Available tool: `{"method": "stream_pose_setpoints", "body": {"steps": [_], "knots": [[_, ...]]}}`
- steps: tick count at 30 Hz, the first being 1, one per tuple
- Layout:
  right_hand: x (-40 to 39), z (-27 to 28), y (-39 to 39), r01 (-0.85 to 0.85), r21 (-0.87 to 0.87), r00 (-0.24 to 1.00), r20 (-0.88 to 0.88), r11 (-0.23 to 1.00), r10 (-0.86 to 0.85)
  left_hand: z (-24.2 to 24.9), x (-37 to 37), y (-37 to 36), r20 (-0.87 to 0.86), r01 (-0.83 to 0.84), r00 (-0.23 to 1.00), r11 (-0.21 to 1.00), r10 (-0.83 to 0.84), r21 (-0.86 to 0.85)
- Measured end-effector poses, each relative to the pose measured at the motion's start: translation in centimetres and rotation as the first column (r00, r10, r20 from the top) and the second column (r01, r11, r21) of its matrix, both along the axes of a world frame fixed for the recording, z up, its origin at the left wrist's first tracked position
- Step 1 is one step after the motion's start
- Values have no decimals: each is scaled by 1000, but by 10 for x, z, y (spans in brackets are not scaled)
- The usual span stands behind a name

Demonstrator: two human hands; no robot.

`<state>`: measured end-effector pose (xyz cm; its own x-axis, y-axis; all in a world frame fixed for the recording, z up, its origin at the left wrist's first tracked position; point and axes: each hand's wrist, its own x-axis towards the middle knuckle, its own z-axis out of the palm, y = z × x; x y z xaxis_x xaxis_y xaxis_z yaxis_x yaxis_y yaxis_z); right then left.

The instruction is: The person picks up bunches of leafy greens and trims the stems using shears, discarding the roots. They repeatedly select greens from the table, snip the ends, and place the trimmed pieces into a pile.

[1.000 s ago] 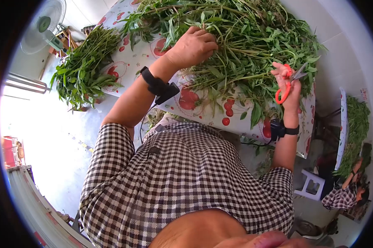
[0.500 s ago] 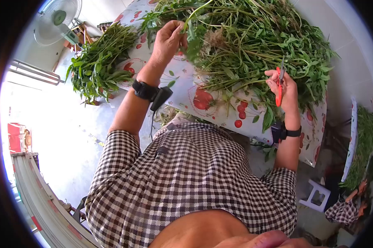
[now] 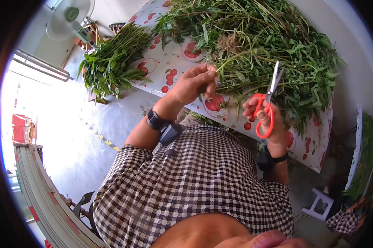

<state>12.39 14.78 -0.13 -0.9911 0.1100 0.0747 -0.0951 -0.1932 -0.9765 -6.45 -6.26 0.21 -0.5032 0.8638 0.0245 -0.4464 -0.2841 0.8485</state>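
My left hand [image 3: 194, 84] pinches the end of a long green stem [image 3: 228, 62] between thumb and fingers, above the table's front part. The stem runs rightward over a large heap of leafy green plants [image 3: 285, 53], some with brown roots showing. In my right hand [image 3: 273, 124] is a pair of scissors [image 3: 268, 96] with red handles, my fingers through the loops. Its blades point up and stand slightly apart, near the front of the heap. A gap separates the blades from my left hand.
A fruit-patterned cloth covers the table [image 3: 161, 70]. At its left corner lies a bundle of leafy stems [image 3: 112, 62]. A fan [image 3: 72, 14] stands at the back left. On the right are a white stool [image 3: 319, 204] and another surface with greens [image 3: 366, 153].
My left hand has come down and right, towards my body, with the stem. My right hand has lowered and moved slightly left, turning the scissors so the loops face me.
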Motion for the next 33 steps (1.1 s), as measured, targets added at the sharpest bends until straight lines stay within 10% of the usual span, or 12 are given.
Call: {"method": "stream_pose_setpoints", "body": {"steps": [7,18,25,33], "knots": [[15,-25,-19,-12,-63,1000,-2,998,12,10,17,-26,-294,1,955,987,-48,-158],[27,-32,-20,-121,-120,993,-14,985,120,1,13,-34,-105,-61,993,997,56,-45],[-10,-27,-19,259,-375,946,-87,890,-312,1,31,-26,-243,219,917,910,-315,-353],[-9,-40,-21,311,-459,904,-126,832,-408,-23,34,-22,-311,302,840,859,-445,-413]]}}
